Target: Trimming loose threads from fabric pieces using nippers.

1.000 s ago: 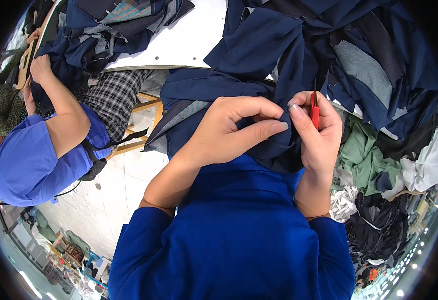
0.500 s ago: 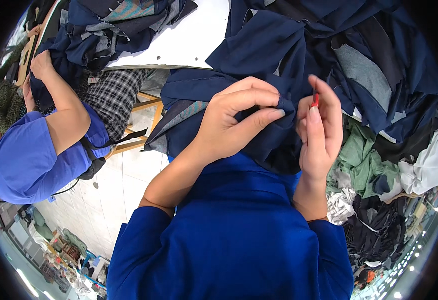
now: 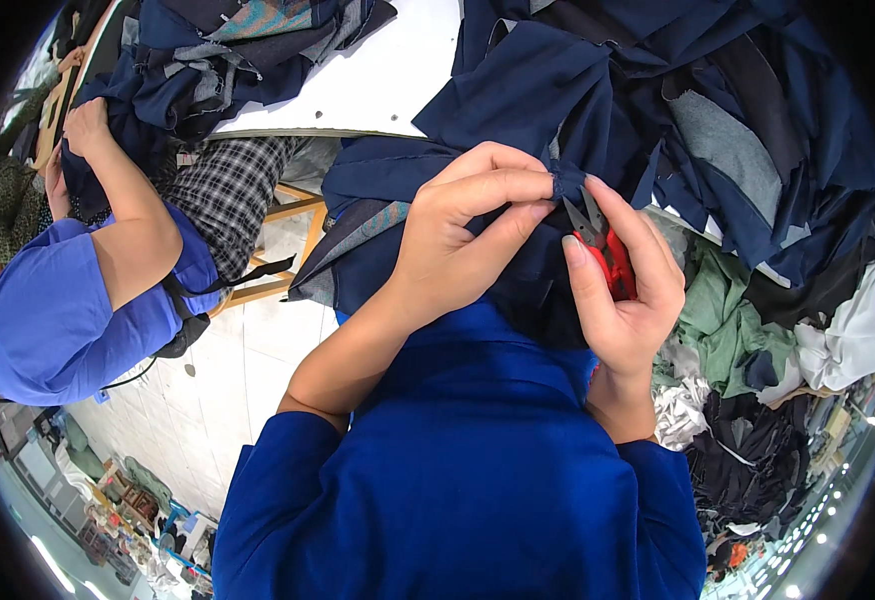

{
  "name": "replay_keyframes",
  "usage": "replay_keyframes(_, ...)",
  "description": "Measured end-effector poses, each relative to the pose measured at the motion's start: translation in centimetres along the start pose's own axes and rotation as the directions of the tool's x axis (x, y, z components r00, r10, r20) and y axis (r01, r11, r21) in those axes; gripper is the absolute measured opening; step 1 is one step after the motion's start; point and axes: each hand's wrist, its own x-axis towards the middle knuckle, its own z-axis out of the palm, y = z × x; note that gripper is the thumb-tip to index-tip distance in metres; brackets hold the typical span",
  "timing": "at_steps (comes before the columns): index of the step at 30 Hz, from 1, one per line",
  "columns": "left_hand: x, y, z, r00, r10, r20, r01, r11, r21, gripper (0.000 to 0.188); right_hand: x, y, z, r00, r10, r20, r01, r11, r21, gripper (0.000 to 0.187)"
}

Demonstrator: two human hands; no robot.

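Observation:
My left hand [image 3: 463, 225] is closed, pinching an edge of dark navy cloth [image 3: 383, 165] between thumb and fingertips. The cloth hangs over my lap and runs up toward the table. In my right hand [image 3: 638, 300] is a pair of red-handled thread snips [image 3: 613, 262], its pointed metal blades parted. The blades point up at the pinched edge, just beside my left fingertips, where the right index fingertip also meets the cloth. Whether the blades touch the cloth I cannot tell.
A white table [image 3: 388, 80] carries heaped navy and grey cloth pieces [image 3: 728, 150]. Green scraps [image 3: 723, 320] and black scraps [image 3: 748, 450] pile up at right. To the left, a co-worker in a purple-blue shirt [image 3: 58, 310] handles cloth, near a wooden stool [image 3: 308, 212].
My right hand has turned and moved toward the pinched cloth edge, bringing the snips' blades into view beside it. My left hand has barely shifted.

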Motion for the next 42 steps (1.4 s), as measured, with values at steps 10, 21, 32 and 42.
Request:
replay_keyframes(10,0.0,0.2,0.2,1.000,-0.008,0.000,0.008,0.999,0.045,0.017,-0.1,0.0,0.0,1.000,0.012,-0.001,-0.012,1.000,-0.010,0.041)
replay_keyframes(21,-0.2,0.1,0.4,0.999,0.043,-0.019,-0.040,0.990,0.132,0.018,-0.1,0.0,0.1,1.000,0.022,-0.004,-0.022,1.000,0.008,0.040)
replay_keyframes(32,-0.8,-0.1,0.7,0.999,0.036,-0.031,-0.034,0.996,0.078,0.016,-0.4,0.4,0.0,0.998,0.029,0.050,-0.028,0.999,-0.022,0.038)
replay_keyframes(42,-0.4,0.7,-0.1,0.950,-0.271,0.153,0.310,0.857,-0.412,0.015,-0.4,-0.2,-0.5,0.993,0.064,0.098,-0.072,0.994,0.084,0.037)
